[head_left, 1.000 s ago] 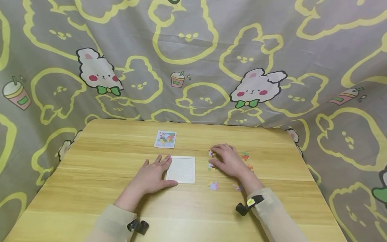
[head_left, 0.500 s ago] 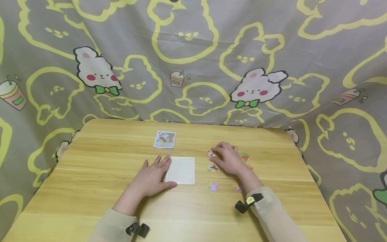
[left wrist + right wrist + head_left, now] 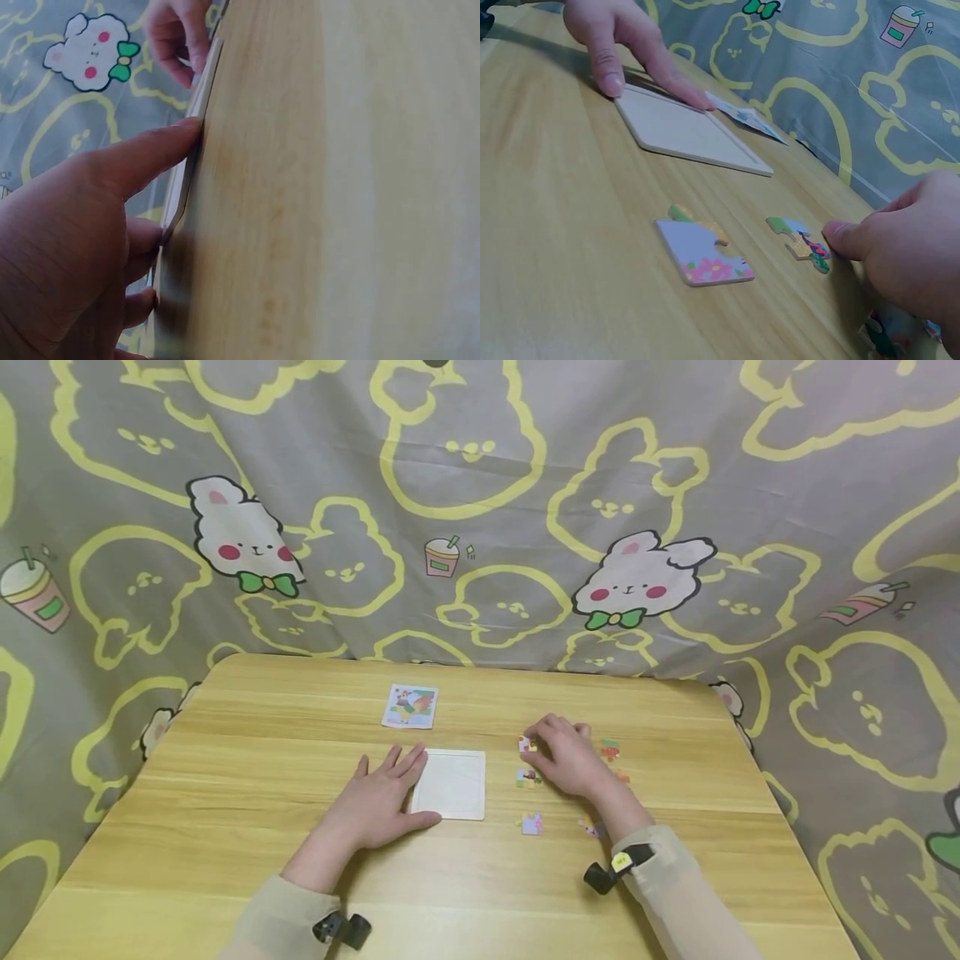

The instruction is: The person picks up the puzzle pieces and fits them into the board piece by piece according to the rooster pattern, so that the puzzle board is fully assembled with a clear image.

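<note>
A flat white puzzle tray with a raised rim (image 3: 449, 785) lies on the wooden table. My left hand (image 3: 380, 795) rests at its left side, fingers spread; the thumb touches the near edge and a fingertip the far left corner. To the right of the tray, my right hand (image 3: 564, 755) bends over a small jigsaw piece (image 3: 527, 743), pinching it between thumb and index finger. Just nearer lies a green and yellow jigsaw piece (image 3: 802, 241), close to the thumb (image 3: 843, 234). A lilac jigsaw piece with pink flowers (image 3: 707, 255) lies nearer still.
More pieces lie around the right hand: a red and green piece (image 3: 610, 749), an orange piece (image 3: 622, 776) and a lilac piece (image 3: 591, 827). A picture card of a colourful bird (image 3: 410, 707) lies behind the tray. A patterned curtain (image 3: 502, 527) hangs along the table's far edge.
The index finger and thumb now lie at the edges of the far jigsaw piece, leaving more of it showing than before. The left hand and tray have stayed in place.
</note>
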